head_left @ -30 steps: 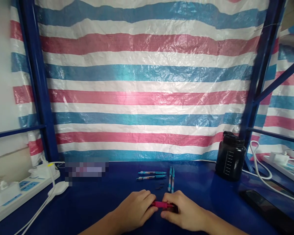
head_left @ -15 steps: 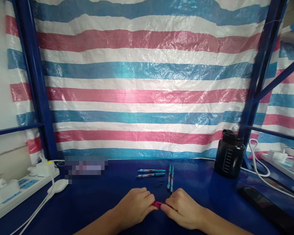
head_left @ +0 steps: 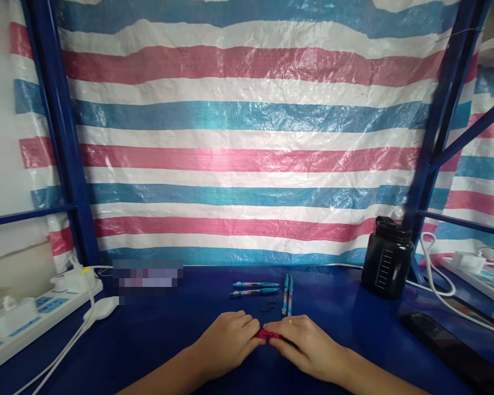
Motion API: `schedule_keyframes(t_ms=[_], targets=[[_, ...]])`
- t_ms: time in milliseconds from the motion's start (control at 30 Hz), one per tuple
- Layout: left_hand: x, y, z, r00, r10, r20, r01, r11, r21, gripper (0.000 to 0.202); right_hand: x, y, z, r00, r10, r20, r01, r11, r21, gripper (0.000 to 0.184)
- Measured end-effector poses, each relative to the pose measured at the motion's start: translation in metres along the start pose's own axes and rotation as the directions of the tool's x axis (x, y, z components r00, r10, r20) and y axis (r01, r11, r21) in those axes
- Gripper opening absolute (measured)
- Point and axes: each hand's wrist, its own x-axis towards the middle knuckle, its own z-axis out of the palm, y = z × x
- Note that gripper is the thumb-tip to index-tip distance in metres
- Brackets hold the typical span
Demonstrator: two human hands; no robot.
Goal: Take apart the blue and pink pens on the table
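Observation:
Low on the blue table, my left hand (head_left: 226, 345) and my right hand (head_left: 307, 344) meet around a magenta plastic barrel (head_left: 268, 334). Both hands grip it, and their fingers hide its ends. Just beyond my fingers lie several tiny dark parts (head_left: 267, 307). Two blue patterned pens (head_left: 255, 288) lie side by side, pointing sideways. Two more blue pens (head_left: 287, 295) lie lengthwise next to them, close above my right hand.
A black measuring bottle (head_left: 387, 259) stands at the back right, and a dark phone (head_left: 448, 345) lies at the front right. White power strips (head_left: 37, 312) and cables sit on both sides. A blurred patch (head_left: 148, 277) covers something at the table's back. A striped tarp hangs behind a blue metal frame.
My hands have drawn closer together over the magenta barrel, so less of it shows. The whole view has tilted slightly, shifting the table lower edge upward in the picture.

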Motion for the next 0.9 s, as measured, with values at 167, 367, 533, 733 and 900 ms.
schedule_keyframes(t_ms=[167,367,533,733,900], targets=[[0.000,0.001,0.001,0.999,0.006,-0.038,-0.005,1.000,0.028,0.036,0.000,0.000,0.003,0.989,-0.061,-0.131,0.071,0.995,0.067,0.025],[0.000,0.000,-0.001,0.999,-0.002,-0.048,0.003,1.000,0.011,0.038,-0.001,-0.002,0.001,0.993,-0.027,-0.114,0.045,0.987,0.152,0.024],[-0.001,-0.002,0.002,0.993,-0.054,-0.101,0.053,0.998,-0.017,0.043,0.001,0.001,0.011,0.977,0.190,-0.093,-0.133,0.894,0.428,0.026],[0.002,0.002,-0.008,0.986,-0.164,0.006,0.164,0.983,-0.078,0.020,0.009,0.014,0.000,0.859,0.431,-0.277,-0.225,0.803,0.551,0.035],[0.004,0.006,-0.020,0.965,-0.241,0.099,0.253,0.957,-0.139,0.017,0.010,0.049,-0.029,0.682,0.591,-0.431,-0.379,0.789,0.484,0.053]])
